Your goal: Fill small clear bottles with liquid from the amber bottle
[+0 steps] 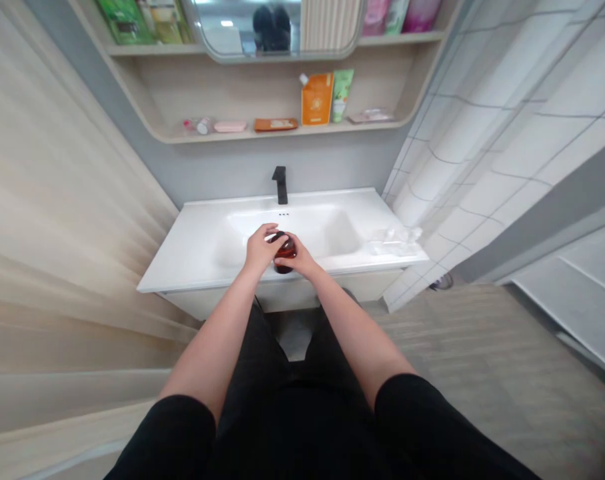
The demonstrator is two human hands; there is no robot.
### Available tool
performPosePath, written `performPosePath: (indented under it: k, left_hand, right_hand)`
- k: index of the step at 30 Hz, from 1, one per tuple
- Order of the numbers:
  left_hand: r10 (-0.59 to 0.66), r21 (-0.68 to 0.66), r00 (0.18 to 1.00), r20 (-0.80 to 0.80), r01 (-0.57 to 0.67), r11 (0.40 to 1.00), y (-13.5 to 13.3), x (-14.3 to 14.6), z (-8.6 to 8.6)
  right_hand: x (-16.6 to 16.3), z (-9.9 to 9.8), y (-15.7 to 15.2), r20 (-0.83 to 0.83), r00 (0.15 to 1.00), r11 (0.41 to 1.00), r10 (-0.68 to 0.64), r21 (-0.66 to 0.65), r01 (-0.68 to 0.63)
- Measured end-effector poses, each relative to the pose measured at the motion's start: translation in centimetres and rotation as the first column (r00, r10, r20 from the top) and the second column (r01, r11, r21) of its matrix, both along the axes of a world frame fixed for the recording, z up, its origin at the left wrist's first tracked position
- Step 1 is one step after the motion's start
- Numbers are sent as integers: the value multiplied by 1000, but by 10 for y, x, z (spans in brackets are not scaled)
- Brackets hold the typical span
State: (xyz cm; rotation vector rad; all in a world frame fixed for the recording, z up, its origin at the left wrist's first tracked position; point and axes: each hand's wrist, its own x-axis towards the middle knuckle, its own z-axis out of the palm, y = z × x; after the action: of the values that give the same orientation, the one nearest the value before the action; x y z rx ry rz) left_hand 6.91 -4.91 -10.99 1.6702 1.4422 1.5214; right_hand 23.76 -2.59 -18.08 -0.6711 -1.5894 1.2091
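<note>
A small brown bottle (285,253) with a dark cap is held over the front rim of the white sink (202,263). My left hand (260,248) is closed over its top, fingers curled round the cap. My right hand (298,260) wraps round the bottle's body from the right and below. Both hands touch the bottle, and most of it is hidden by them.
A black faucet (280,185) stands at the back of the basin. A clear item (397,239) lies on the sink's right ledge. The shelf (282,130) above holds an orange pouch (316,99), a green tube and small flat packs. Tiled wall on the right, a beige panel on the left.
</note>
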Motion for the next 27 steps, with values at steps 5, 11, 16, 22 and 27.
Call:
performPosePath:
  k: [5,11,16,22,27]
  left_hand:
    - [-9,-5,999,33,9,1000,-8,0,0]
    - [-8,27,998,-60,9,1000,-22,-1,-4]
    - [41,22,988,-145,-39,999,-36,-6,-19]
    - [219,47,962,-163,-214,976,-44,-51,-26]
    - [563,45,815,-136,-563,825,-41,-142,-12]
  right_hand:
    - [2,-1,3,41,999,999,32,-25,-31]
    - [1,-1,3,39,996,997,78,-10,-78]
    - [-3,-4,5,191,966,983,175,29,-184]
    - [-11,-9,-1,521,848,985,94,74,-154]
    - [-12,-12,-4,591,805,985,61,94,-144]
